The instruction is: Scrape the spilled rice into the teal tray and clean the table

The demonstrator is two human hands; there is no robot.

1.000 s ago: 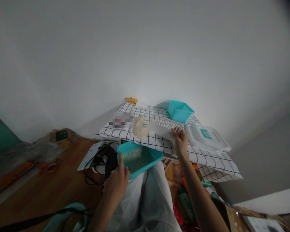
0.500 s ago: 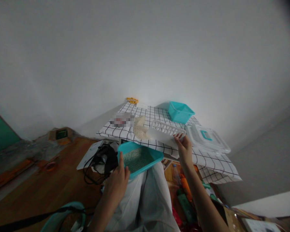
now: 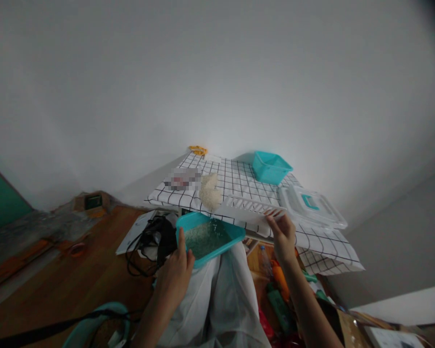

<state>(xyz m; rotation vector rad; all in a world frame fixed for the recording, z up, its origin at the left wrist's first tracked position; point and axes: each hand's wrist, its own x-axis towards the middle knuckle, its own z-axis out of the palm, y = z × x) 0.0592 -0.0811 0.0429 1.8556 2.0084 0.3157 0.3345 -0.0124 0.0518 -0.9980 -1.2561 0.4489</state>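
My left hand holds the near left rim of a teal plastic tub, with the index finger stretched along its side. The tub rests tilted on my lap, under the table edge, with pale rice-like grains inside. Some grains show in mid-air over its far side. My right hand pinches the right end of a white slotted plastic piece at the table edge. Left of this piece lies a heap of similar pale grains on the checked cloth.
A second teal tub stands at the back right of the table. Clear lids with a teal handle lie nearer. A blurred packet sits on the left, a yellow item behind. Black straps and bottles lie below.
My right hand and the white slotted piece have moved slightly right and down. Grains now fall from the table edge into the tub. The left hand has stayed in place.
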